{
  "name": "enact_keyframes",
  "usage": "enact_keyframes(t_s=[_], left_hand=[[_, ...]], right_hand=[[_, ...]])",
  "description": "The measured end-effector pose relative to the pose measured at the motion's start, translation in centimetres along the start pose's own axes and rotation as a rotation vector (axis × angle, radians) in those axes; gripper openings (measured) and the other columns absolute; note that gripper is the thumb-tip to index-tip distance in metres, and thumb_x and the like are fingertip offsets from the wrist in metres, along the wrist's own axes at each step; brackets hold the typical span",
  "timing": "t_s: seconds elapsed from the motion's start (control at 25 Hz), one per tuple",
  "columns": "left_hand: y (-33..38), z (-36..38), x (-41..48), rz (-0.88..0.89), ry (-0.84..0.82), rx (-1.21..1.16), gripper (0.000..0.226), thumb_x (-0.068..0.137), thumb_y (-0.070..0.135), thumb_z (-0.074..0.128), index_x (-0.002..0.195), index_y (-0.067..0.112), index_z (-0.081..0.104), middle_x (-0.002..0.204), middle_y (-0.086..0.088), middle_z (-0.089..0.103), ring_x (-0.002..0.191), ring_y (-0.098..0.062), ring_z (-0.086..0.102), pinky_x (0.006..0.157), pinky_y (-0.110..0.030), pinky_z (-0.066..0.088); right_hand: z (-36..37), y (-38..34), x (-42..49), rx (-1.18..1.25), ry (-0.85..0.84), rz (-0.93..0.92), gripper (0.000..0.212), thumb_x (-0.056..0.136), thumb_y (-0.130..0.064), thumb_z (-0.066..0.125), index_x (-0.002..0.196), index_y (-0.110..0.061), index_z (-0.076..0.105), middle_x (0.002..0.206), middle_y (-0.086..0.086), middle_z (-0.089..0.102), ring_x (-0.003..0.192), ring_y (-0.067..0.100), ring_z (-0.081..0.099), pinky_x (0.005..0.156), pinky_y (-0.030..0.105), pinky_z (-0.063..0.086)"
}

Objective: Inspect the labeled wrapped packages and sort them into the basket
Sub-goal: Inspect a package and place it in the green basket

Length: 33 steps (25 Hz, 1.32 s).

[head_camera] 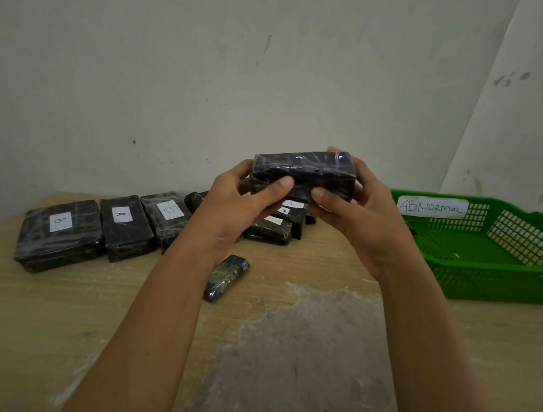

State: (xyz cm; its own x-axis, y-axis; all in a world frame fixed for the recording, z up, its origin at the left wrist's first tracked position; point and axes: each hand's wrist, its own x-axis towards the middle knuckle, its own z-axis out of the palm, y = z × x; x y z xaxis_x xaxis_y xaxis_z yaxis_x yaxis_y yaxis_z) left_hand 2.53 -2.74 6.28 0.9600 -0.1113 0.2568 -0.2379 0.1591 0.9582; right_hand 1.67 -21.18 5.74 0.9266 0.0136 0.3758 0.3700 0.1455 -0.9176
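Wrapped package (303, 172): is being held in the air above the table (44, 315), in front of the wall, left of the basket (493, 281). No label is showing on the face turned this way.
Left hand (228, 214): is gripping the package's left end, with the thumb pressing the near face and the fingers wrapping behind.
Right hand (364, 217): is gripping the right end the same way, thumb in front.
Handling (judgement): the package is looking like a stiff block under glossy, creased film. It is probably light to middling in weight, slick where the wrap is taut, and not fragile.
Hold (judgement): the short ends are offering the surest grip. One hand spanning the block should be enough for the carry.
Basket: is sitting on the right of the table, open-topped, with a paper tag (432, 206) reading ABNORMAL on its far wall. Its raised rim is asking for a lift over, not a slide.
Row of packages (124, 225): is lying along the left, labels A and B facing up, each one touching the next.
Stack (274, 230): is sitting right behind the hands.
Small package (227, 277): is lying loose under the left wrist.
Open room: the path to the right is looking free of obstacles. The near table edge is falling out of view.
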Motion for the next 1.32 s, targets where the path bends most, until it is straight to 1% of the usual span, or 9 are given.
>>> enact_keyframes(t_s=[0.12,0.28,0.4,0.52,0.64,0.8,1.08,1.2,1.32], left_hand=[[0.2,0.1,-0.2,-0.086,-0.038,-0.001,0.076,0.065,0.063,0.072,0.127,0.018,0.063,0.116,-0.006,0.074,0.105,-0.018,0.074,0.089,-0.03,0.06],[0.3,0.3,-0.1,-0.056,0.026,-0.104,0.03,0.09,0.034,0.072,0.111,0.013,0.07,0.107,-0.006,0.077,0.103,-0.018,0.074,0.085,-0.028,0.06],[0.2,0.2,-0.1,0.043,0.051,-0.069,0.016,0.09,0.02,0.073,0.105,0.014,0.069,0.101,-0.006,0.077,0.1,-0.017,0.075,0.086,-0.027,0.06],[0.3,0.4,-0.2,0.073,0.06,-0.057,0.025,0.089,0.016,0.075,0.113,0.014,0.068,0.104,-0.008,0.075,0.1,-0.017,0.075,0.082,-0.024,0.058],[0.4,0.5,-0.2,0.084,0.06,-0.063,0.032,0.087,0.014,0.076,0.117,0.015,0.068,0.109,-0.01,0.073,0.103,-0.02,0.073,0.083,-0.024,0.058],[0.4,0.5,-0.4,0.082,0.068,-0.051,0.04,0.079,0.027,0.08,0.116,0.016,0.069,0.103,-0.005,0.074,0.101,-0.019,0.075,0.085,-0.028,0.06],[0.6,0.5,-0.4,0.049,0.084,-0.065,0.032,0.085,0.025,0.077,0.113,0.012,0.07,0.092,-0.001,0.078,0.091,-0.015,0.077,0.085,-0.031,0.062],[0.7,0.3,-0.4,0.018,0.034,-0.075,0.042,0.083,0.038,0.074,0.115,0.012,0.07,0.101,-0.004,0.077,0.097,-0.014,0.075,0.089,-0.035,0.061],[0.8,0.0,-0.3,0.018,0.05,-0.053,0.031,0.092,0.029,0.07,0.117,0.011,0.07,0.102,-0.004,0.077,0.097,-0.013,0.075,0.085,-0.033,0.062]], right_hand=[[-0.2,-0.2,-0.1,-0.068,-0.032,-0.093,0.065,0.087,0.006,0.071,0.139,-0.028,0.056,0.124,0.002,0.067,0.114,0.021,0.068,0.087,0.034,0.061],[-0.2,-0.4,-0.3,-0.134,-0.074,-0.096,0.078,0.082,0.002,0.077,0.144,-0.038,0.05,0.129,-0.002,0.06,0.116,0.017,0.066,0.09,0.031,0.059],[0.1,-0.5,-0.4,-0.149,-0.058,0.026,0.087,0.069,-0.028,0.085,0.146,-0.033,0.046,0.126,-0.001,0.064,0.115,0.016,0.067,0.095,0.03,0.058],[0.9,-0.2,-0.1,-0.076,-0.002,0.073,0.053,0.078,-0.035,0.08,0.125,-0.017,0.062,0.113,0.001,0.073,0.11,0.017,0.071,0.093,0.03,0.059],[1.4,0.2,0.1,-0.098,0.064,0.043,0.028,0.085,-0.029,0.078,0.109,-0.019,0.067,0.105,0.001,0.075,0.104,0.016,0.073,0.087,0.027,0.06],[1.5,0.1,0.0,-0.135,0.077,0.017,0.029,0.084,-0.028,0.08,0.109,-0.021,0.068,0.102,-0.002,0.076,0.098,0.011,0.074,0.084,0.025,0.06],[1.2,-0.6,-0.3,-0.092,0.066,0.016,0.02,0.094,-0.036,0.065,0.106,-0.02,0.069,0.103,0.001,0.077,0.099,0.011,0.074,0.083,0.023,0.06],[1.2,-0.7,-0.3,-0.093,0.075,0.024,0.018,0.096,-0.034,0.063,0.105,-0.019,0.07,0.103,0.003,0.077,0.099,0.014,0.074,0.082,0.022,0.06],[0.7,-0.8,-0.3,-0.066,0.01,0.072,0.021,0.1,-0.032,0.058,0.111,-0.018,0.069,0.108,0.003,0.077,0.104,0.017,0.073,0.086,0.027,0.06]])
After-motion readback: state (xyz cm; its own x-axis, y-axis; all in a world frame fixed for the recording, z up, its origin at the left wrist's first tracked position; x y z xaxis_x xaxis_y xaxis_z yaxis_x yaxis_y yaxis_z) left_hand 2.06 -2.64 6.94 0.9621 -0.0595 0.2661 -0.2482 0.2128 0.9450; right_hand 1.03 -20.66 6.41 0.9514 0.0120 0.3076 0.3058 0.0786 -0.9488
